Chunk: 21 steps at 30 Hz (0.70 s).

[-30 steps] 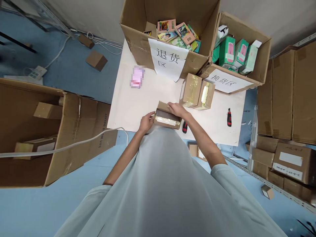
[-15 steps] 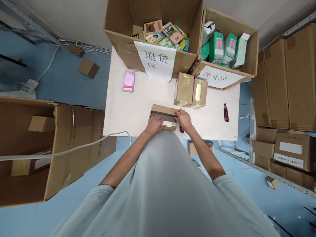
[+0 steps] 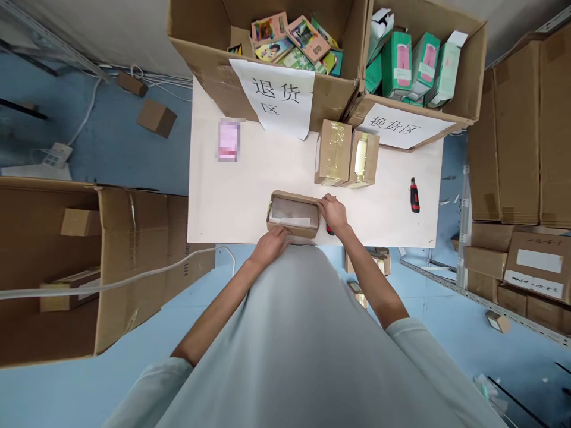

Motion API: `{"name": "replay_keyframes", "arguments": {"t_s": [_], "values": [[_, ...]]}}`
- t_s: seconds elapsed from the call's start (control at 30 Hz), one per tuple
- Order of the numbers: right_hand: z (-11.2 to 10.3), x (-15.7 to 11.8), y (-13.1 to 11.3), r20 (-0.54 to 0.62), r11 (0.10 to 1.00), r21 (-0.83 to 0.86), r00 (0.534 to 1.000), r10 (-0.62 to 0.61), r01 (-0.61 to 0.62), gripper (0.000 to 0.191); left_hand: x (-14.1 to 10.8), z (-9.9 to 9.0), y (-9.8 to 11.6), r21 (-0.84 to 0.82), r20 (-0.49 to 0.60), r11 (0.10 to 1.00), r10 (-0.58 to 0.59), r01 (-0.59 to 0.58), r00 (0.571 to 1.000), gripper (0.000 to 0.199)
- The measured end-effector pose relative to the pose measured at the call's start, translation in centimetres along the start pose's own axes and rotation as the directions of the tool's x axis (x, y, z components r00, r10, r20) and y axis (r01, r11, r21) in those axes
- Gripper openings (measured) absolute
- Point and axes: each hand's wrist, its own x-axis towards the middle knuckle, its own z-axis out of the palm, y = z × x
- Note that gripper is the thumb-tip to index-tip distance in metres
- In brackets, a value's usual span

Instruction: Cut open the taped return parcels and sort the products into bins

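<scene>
A small brown carton point(image 3: 292, 230) lies at the front edge of the white table point(image 3: 263, 160). Its top is open and shows a greyish surface and a white strip inside. My left hand point(image 3: 271, 245) has its fingers closed on the carton's near left edge. At the carton's far right corner, my right hand point(image 3: 333, 212) pinches the rim. Beneath my right hand, a red and black object point(image 3: 330, 230) is partly hidden beside the carton.
Two taped cartons point(image 3: 333, 153) stand behind my right hand. Large boxes with paper signs hold booklets point(image 3: 307, 38) and green packages point(image 3: 397, 65). A red-black cutter point(image 3: 414, 196) lies right, a pink item point(image 3: 229, 141) left. A white cable point(image 3: 178, 261) crosses the left side.
The carton's flap has been folded back, so its inside shows more. My left hand has moved from over the carton down to its near edge. The view has shifted slightly.
</scene>
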Motion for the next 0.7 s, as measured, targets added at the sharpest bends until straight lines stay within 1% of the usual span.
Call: {"name": "replay_keyframes", "arguments": {"t_s": [0.1, 0.17, 0.2, 0.23, 0.27, 0.33, 0.4, 0.47, 0.53, 0.63, 0.7], "values": [[0.1, 0.0, 0.0, 0.000, 1.000, 0.002, 1.000, -0.006, 0.006, 0.041, 1.0, -0.3, 0.6, 0.050, -0.068, 0.997, -0.057, 0.061, 0.996, 0.032], [0.1, 0.0, 0.0, 0.002, 1.000, -0.006, 1.000, -0.003, 0.003, 0.041, 2.3, -0.9, 0.8, 0.088, -0.119, 0.994, -0.055, 0.065, 0.991, 0.035], [0.1, 0.0, -0.1, 0.005, 1.000, -0.010, 1.000, -0.001, 0.001, 0.041, 3.1, -1.2, 0.8, 0.101, -0.118, 0.993, -0.041, 0.053, 0.992, 0.034], [0.1, 0.0, -0.1, 0.007, 1.000, -0.012, 1.000, 0.002, -0.002, 0.042, 4.0, -1.5, 0.8, 0.113, -0.094, 0.993, -0.025, 0.036, 0.995, 0.033], [0.1, -0.1, -0.2, 0.009, 1.000, -0.013, 1.000, 0.004, -0.004, 0.042, 5.0, -1.9, 0.6, 0.127, -0.048, 0.992, -0.010, 0.016, 0.999, 0.032], [0.1, -0.2, -0.2, 0.012, 1.000, -0.012, 1.000, 0.007, -0.007, 0.042, 6.9, -2.5, 0.4, 0.172, 0.089, 0.985, 0.018, -0.033, 0.996, 0.027], [0.1, -0.2, -0.3, 0.017, 1.000, -0.012, 1.000, 0.012, -0.011, 0.041, 8.6, -3.0, 0.2, 0.236, 0.216, 0.967, 0.039, -0.091, 0.976, 0.024], [0.2, -0.3, -0.4, 0.024, 1.000, -0.015, 1.000, 0.018, -0.018, 0.040, 9.9, -3.4, 0.3, 0.283, 0.291, 0.948, 0.061, -0.147, 0.955, 0.023], [0.4, -0.2, -0.5, 0.028, 1.000, -0.017, 0.999, 0.025, -0.024, 0.041, 10.7, -3.8, 0.6, 0.306, 0.329, 0.933, 0.083, -0.189, 0.941, 0.023], [0.6, -0.1, -0.6, 0.030, 1.000, -0.012, 0.999, 0.027, -0.026, 0.041, 11.2, -4.5, 1.1, 0.328, 0.360, 0.916, 0.106, -0.232, 0.927, 0.027], [0.7, -0.1, -0.7, 0.026, 1.000, -0.007, 0.999, 0.030, -0.030, 0.041, 11.4, -4.9, 1.3, 0.328, 0.336, 0.916, 0.118, -0.233, 0.934, 0.032]]}}
